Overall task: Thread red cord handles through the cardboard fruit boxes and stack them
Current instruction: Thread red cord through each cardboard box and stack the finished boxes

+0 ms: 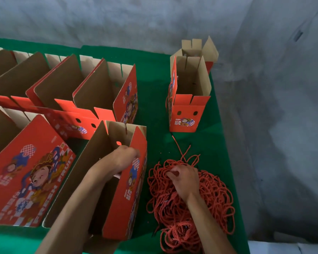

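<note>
An open red fruit box (126, 198) with brown cardboard inside stands in front of me. My left hand (124, 156) reaches into it, fingers curled over the top edge of its right wall, close to a round hole (118, 143) in the far panel. To the right lies a tangled pile of red cords (207, 198). My right hand (184, 180) rests on top of the pile, and its fingers pinch a cord.
Several open red boxes (103, 92) stand in rows at left on the green table (154, 85). Two upright boxes (189, 99) stand at the far right, near the table edge. A loose cord (176, 142) trails from them. Grey concrete floor lies beyond.
</note>
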The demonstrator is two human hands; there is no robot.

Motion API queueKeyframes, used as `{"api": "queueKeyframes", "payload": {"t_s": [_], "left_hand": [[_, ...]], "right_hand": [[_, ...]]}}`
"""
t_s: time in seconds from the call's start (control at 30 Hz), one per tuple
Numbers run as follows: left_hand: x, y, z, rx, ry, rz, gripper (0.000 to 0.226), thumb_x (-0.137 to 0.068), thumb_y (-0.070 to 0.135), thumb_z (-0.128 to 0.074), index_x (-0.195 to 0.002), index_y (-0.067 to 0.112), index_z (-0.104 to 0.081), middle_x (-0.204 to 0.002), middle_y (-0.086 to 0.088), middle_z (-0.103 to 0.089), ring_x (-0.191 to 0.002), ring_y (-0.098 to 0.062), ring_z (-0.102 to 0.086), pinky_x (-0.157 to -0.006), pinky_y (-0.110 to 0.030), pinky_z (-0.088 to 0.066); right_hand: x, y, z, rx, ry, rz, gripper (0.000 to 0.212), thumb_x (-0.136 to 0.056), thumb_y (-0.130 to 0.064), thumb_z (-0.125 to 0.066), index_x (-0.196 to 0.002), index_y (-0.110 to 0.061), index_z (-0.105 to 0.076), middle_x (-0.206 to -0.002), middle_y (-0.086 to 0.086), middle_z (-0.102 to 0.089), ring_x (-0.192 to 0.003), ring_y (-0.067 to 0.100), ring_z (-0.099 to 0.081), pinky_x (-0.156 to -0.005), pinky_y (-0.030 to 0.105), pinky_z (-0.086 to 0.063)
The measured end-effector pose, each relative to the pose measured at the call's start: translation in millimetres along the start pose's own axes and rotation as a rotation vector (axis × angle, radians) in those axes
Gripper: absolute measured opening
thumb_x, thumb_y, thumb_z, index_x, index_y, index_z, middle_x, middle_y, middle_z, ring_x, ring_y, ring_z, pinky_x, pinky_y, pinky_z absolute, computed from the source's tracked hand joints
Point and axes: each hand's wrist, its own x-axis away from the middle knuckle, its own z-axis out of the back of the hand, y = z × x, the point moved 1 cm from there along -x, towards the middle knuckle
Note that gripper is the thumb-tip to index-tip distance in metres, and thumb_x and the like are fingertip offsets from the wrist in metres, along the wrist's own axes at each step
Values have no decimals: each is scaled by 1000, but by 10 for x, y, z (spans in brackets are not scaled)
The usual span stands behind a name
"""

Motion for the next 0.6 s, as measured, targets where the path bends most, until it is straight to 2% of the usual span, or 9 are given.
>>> {"api": "queueKeyframes", "payload": {"t_s": [0.1, 0.2, 0.27, 0.33, 0.43, 0.53, 0.6], "left_hand": [[8, -35, 19, 41, 10, -1, 37, -95, 38, -54, -116, 8, -63, -97, -13, -77, -81, -28, -77, -71, -36, -62], [39, -63, 22, 85, 1, 10, 36, -93, 38, -57, -111, 8, -65, -94, -15, -77, -86, -32, -76, -87, -43, -60], [55, -70, 15, 101, 5, 10, 37, -92, 38, -59, -110, 7, -66, -94, -16, -77, -89, -34, -75, -90, -43, -58], [57, -79, 8, 128, 16, 9, 41, -93, 36, -60, -117, 3, -65, -104, -20, -75, -98, -38, -73, -91, -43, -55], [52, -95, 3, 178, 34, -5, 48, -98, 29, -59, -137, 1, -55, -133, -24, -61, -122, -41, -60, -102, -46, -50], [66, -90, -8, 233, 42, -11, 51, -100, 27, -57, -142, 0, -49, -140, -25, -56, -126, -41, -56, -104, -48, -49], [72, -92, -19, 260, 35, -18, 50, -101, 27, -57, -142, 0, -49, -140, -24, -56, -128, -41, -56, -104, -47, -49]], "right_hand": [[17, -74, 59, -252, -126, -149, 19, -99, -39, -68, -109, -26, -79, -111, -14, -75, -100, 4, -67, -99, 25, -48], [85, -205, 106, -887, -224, -225, 12, -97, -19, -72, -105, -11, -77, -99, 2, -79, -78, 8, -69, -76, 26, -56], [146, -360, 106, -1175, -329, -227, 15, -96, -9, -71, -107, 0, -73, -96, 11, -78, -70, 16, -67, -65, 25, -55], [178, -509, 72, -1232, -342, -220, 11, -94, -1, -70, -105, 1, -74, -91, 12, -77, -72, 19, -67, -67, 26, -55], [178, -645, -2, -1195, -280, -235, 8, -92, -1, -74, -100, -2, -77, -88, 10, -77, -75, 20, -69, -71, 28, -57], [163, -678, -52, -1179, -245, -225, 3, -92, -6, -76, -93, -6, -79, -84, 5, -77, -73, 15, -70, -72, 25, -57], [146, -692, -69, -1130, -236, -208, 8, -94, -9, -74, -89, -12, -80, -83, 3, -76, -73, 15, -69, -74, 28, -58]]}}
